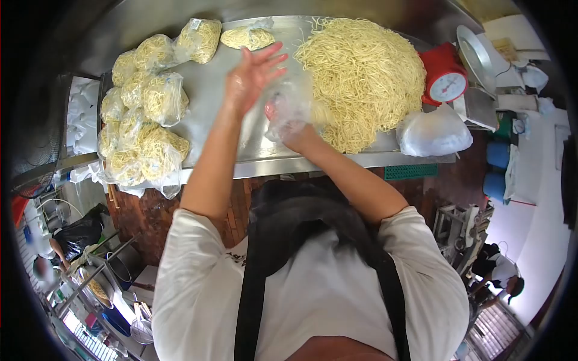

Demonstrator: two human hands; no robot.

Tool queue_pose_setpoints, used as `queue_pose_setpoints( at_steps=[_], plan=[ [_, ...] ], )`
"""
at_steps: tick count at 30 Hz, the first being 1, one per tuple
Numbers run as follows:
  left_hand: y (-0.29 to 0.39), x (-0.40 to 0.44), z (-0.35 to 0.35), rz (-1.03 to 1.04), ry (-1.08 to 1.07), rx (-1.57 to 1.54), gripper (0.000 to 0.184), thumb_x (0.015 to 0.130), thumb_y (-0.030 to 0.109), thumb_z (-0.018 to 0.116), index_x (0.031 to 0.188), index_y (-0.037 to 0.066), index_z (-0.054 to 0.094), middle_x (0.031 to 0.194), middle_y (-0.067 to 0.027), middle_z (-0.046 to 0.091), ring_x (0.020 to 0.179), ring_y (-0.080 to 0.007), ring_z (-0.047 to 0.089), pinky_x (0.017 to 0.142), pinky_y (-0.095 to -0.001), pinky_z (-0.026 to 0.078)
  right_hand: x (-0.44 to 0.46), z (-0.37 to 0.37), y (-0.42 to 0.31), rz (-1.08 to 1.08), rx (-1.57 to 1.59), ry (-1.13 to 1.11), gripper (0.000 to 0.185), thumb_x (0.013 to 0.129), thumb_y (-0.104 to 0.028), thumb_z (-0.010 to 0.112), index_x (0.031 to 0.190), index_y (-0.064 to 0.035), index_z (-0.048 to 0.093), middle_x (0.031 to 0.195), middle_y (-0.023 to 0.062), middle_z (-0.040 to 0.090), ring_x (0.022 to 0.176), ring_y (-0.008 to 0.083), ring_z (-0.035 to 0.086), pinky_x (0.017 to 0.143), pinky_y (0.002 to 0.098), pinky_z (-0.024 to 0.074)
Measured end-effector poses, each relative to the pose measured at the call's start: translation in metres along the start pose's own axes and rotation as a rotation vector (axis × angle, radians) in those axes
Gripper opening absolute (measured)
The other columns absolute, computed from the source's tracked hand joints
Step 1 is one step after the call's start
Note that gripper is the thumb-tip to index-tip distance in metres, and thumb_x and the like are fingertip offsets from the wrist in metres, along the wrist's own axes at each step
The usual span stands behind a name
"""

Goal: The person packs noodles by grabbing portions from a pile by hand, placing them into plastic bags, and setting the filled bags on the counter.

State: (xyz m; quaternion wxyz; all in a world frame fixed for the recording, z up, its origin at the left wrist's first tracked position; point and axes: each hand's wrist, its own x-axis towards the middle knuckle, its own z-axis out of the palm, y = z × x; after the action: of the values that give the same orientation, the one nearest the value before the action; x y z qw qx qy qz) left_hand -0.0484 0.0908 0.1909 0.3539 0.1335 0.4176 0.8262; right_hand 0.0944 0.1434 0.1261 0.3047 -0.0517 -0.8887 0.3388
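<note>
On my remote feed I see a wire whisk (142, 330) at lower left, reddish-brown flooring (135, 219), a green latticed plastic crate (411, 172), two blue containers (497, 155) farther right, and a co-worker (503, 271) at lower right.

Your stainless-steel table (208, 102) carries a loose noodle heap (367, 78) and plastic bags (435, 133). Bagged noodles (162, 99) crowd your left.

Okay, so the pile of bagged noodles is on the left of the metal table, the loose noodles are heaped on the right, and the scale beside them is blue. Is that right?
Not quite: the scale is red, as the head view shows. The bagged noodles and loose noodles are where you said.
</note>
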Motion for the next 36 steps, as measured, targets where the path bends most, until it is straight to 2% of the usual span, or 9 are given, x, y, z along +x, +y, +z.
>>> queue_pose_setpoints(
  at_steps=[5, 7, 10, 15, 18, 22, 25, 32, 36],
  plan=[
    [-0.034, -0.065, -0.038, -0.626, 0.165, 0.634, 0.05, 0.102, 0.044, 0.043, 0.107, -0.002, 0.062, 0.102, -0.0136, 0.065, 0.082, -0.025, 0.065, 0.072, -0.0382, 0.055, 0.05, -0.078, -0.047, 0.12, -0.149, -0.122, 0.05, 0.069, -0.033, 0.079, 0.104, -0.0044, 0.06, 0.094, 0.017, 0.061, 0.091, 0.0367, 0.058, 0.077, 0.0473, 0.0463],
    [-0.04, -0.096, 0.001, -0.579, 0.334, -0.284, 0.035, 0.102, 0.032, 0.047, 0.093, 0.002, 0.063, 0.09, -0.0106, 0.064, 0.082, -0.0228, 0.063, 0.076, -0.0356, 0.053, 0.022, -0.076, -0.042, 0.104, 0.02, -0.288, 0.035, 0.075, -0.024, 0.074, 0.102, -0.0069, 0.06, 0.092, 0.015, 0.062, 0.085, 0.0362, 0.058, 0.073, 0.0446, 0.0466],
    [-0.029, -0.095, 0.034, -0.592, 0.378, -0.511, 0.029, 0.101, 0.024, 0.048, 0.089, 0.002, 0.062, 0.083, -0.0076, 0.062, 0.088, -0.0222, 0.062, 0.081, -0.0337, 0.049, -0.002, -0.086, -0.038, 0.194, 0.347, -0.407, 0.031, 0.083, -0.024, 0.067, 0.106, -0.0055, 0.058, 0.092, 0.0144, 0.062, 0.083, 0.0352, 0.059, 0.071, 0.0413, 0.0466],
    [-0.047, -0.101, -0.013, -0.358, -0.153, 1.045, 0.016, 0.096, 0.013, 0.054, 0.088, 0.002, 0.061, 0.084, -0.0103, 0.064, 0.089, -0.0292, 0.056, 0.085, -0.039, 0.045, -0.029, -0.084, 0.024, 1.128, 0.906, -0.519, 0.027, 0.092, -0.024, 0.059, 0.108, -0.0022, 0.061, 0.094, 0.0186, 0.064, 0.088, 0.0374, 0.061, 0.072, 0.0422, 0.0475],
    [-0.03, -0.096, -0.001, -0.095, -0.283, 1.503, 0.008, 0.087, 0.005, 0.055, 0.085, 0.004, 0.063, 0.088, -0.0146, 0.063, 0.091, -0.0374, 0.051, 0.082, -0.0452, 0.043, 0.007, -0.064, 0.023, 0.288, 0.157, -0.351, 0.009, 0.087, -0.011, 0.062, 0.088, -0.0024, 0.062, 0.081, 0.0184, 0.06, 0.076, 0.038, 0.059, 0.07, 0.0438, 0.048],
    [-0.063, -0.072, -0.029, -0.074, -0.279, 1.558, 0.011, 0.082, 0.003, 0.058, 0.092, 0.004, 0.063, 0.102, -0.013, 0.062, 0.096, -0.0364, 0.053, 0.084, -0.0462, 0.043, 0.008, -0.006, 0.057, 0.206, -0.053, -0.228, 0.01, 0.085, -0.007, 0.065, 0.091, 0.0007, 0.065, 0.079, 0.0183, 0.062, 0.076, 0.0371, 0.061, 0.072, 0.0423, 0.0503],
    [-0.107, -0.066, -0.068, -0.03, -0.257, 1.418, 0.017, 0.078, 0.0, 0.059, 0.094, 0.004, 0.063, 0.098, -0.0157, 0.061, 0.095, -0.0381, 0.053, 0.085, -0.0459, 0.043, -0.013, 0.014, 0.07, 0.605, 0.353, -0.115, 0.019, 0.08, 0.0, 0.066, 0.099, 0.0, 0.068, 0.079, 0.0162, 0.064, 0.079, 0.0342, 0.063, 0.077, 0.0403, 0.0514],
    [-0.109, -0.057, -0.072, 0.138, -0.202, 1.406, 0.032, 0.077, -0.007, 0.052, 0.103, 0.007, 0.063, 0.088, -0.0201, 0.057, 0.088, -0.0388, 0.051, 0.081, -0.0456, 0.04, -0.029, 0.019, 0.069, 0.074, 0.12, -0.125, 0.045, 0.075, 0.001, 0.071, 0.118, -0.0001, 0.059, 0.11, 0.0134, 0.061, 0.108, 0.0318, 0.056, 0.094, 0.04, 0.0454],
    [-0.112, -0.047, -0.092, 0.289, -0.357, 1.374, 0.035, 0.073, -0.011, 0.055, 0.103, 0.004, 0.064, 0.088, -0.0185, 0.058, 0.089, -0.0371, 0.052, 0.085, -0.0429, 0.042, -0.03, 0.017, 0.081, 0.061, 0.039, -0.186, 0.026, 0.077, -0.009, 0.071, 0.102, -0.0052, 0.065, 0.1, 0.01, 0.063, 0.1, 0.03, 0.057, 0.088, 0.0413, 0.0456]
  ],
)
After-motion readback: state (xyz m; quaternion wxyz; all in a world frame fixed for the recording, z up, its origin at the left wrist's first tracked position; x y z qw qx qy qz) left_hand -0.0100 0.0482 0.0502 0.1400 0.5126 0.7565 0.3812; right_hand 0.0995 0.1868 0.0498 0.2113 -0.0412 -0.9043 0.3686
